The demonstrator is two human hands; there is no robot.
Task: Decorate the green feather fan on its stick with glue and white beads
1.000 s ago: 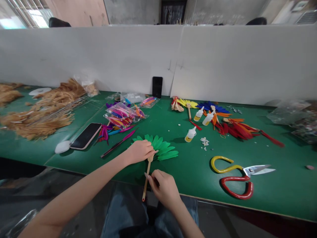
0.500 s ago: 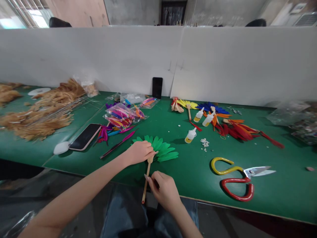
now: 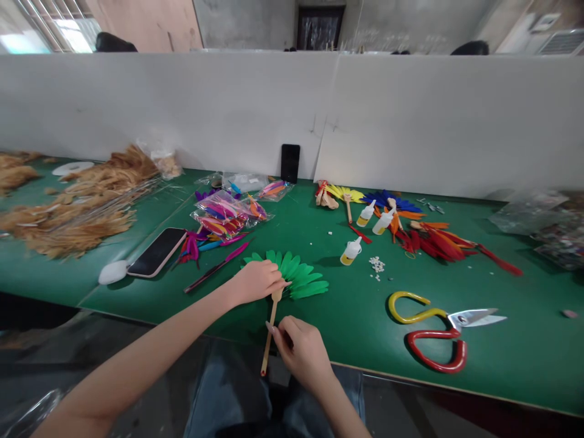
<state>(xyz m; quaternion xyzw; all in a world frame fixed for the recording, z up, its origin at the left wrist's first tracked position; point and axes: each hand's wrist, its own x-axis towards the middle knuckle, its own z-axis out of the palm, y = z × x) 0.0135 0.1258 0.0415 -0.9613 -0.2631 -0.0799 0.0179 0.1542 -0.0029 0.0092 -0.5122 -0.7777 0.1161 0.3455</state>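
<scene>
A small fan of green feathers (image 3: 303, 281) lies at the table's front edge, its thin wooden handle (image 3: 266, 353) sticking out over the edge toward me. My left hand (image 3: 256, 281) is closed over the middle of the fan, where feathers and handle meet, and covers that joint. Lower down, my right hand (image 3: 303, 347) has curled fingers, with a fingertip across the handle; whether it also pinches something thin is hidden. Ahead stands a white glue bottle (image 3: 350, 251) beside a scatter of small white beads (image 3: 376, 264).
Large scissors (image 3: 438, 328) with yellow and red handles lie at right. Two more glue bottles (image 3: 366, 214), a yellow fan (image 3: 345, 193) and red feather pieces (image 3: 438, 240) are behind. Left are bagged feathers (image 3: 223, 213), a phone (image 3: 157, 252) and tan feather bundles (image 3: 86, 207).
Both hands and the green fan have hardly moved. The whole view has shifted very slightly.
</scene>
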